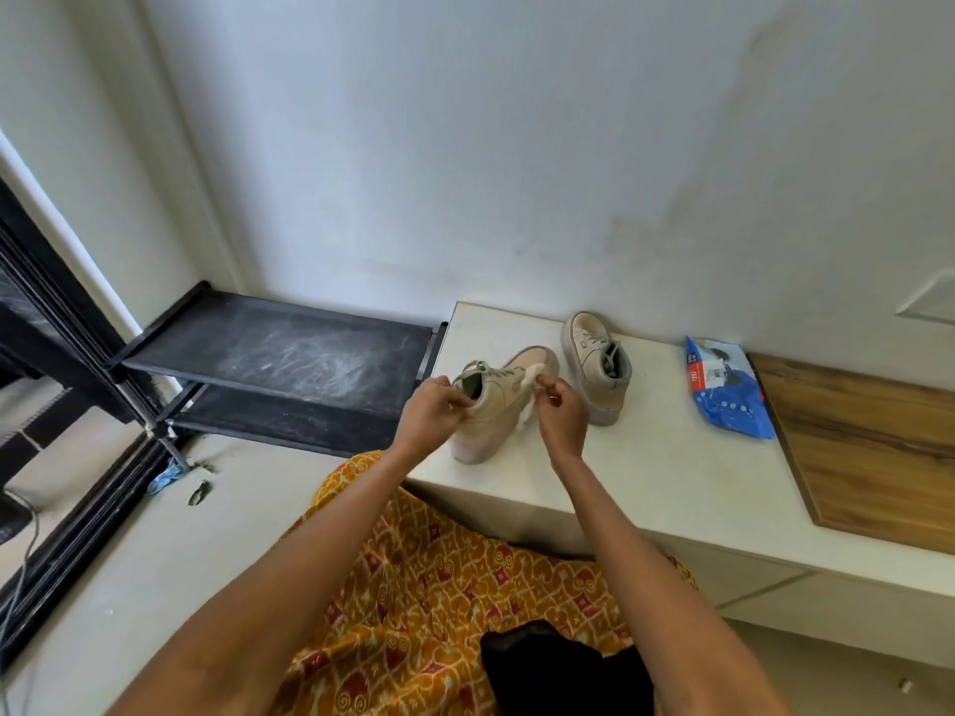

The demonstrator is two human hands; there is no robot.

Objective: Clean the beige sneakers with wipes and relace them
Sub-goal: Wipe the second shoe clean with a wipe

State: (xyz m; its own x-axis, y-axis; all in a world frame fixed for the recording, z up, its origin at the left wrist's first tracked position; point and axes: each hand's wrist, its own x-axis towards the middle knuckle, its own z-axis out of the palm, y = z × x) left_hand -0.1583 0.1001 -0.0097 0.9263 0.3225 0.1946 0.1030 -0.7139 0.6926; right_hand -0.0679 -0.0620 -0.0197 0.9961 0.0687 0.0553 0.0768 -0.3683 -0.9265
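One beige sneaker [498, 410] stands near the front left corner of the white counter [661, 472], toe pointing away. My left hand [431, 413] grips its heel collar. My right hand [566, 410] pinches a white wipe [528, 400] against the shoe's right side, near the grey laces. The second beige sneaker [599, 366] stands further back by the wall, laced, untouched. A blue wipes pack [726, 387] lies to the right of it.
A wooden board [873, 452] covers the counter's right part. A black two-tier shoe rack [279, 359] stands left of the counter. Dark window frames [62, 385] line the left side. My patterned orange clothing [444, 586] fills the foreground.
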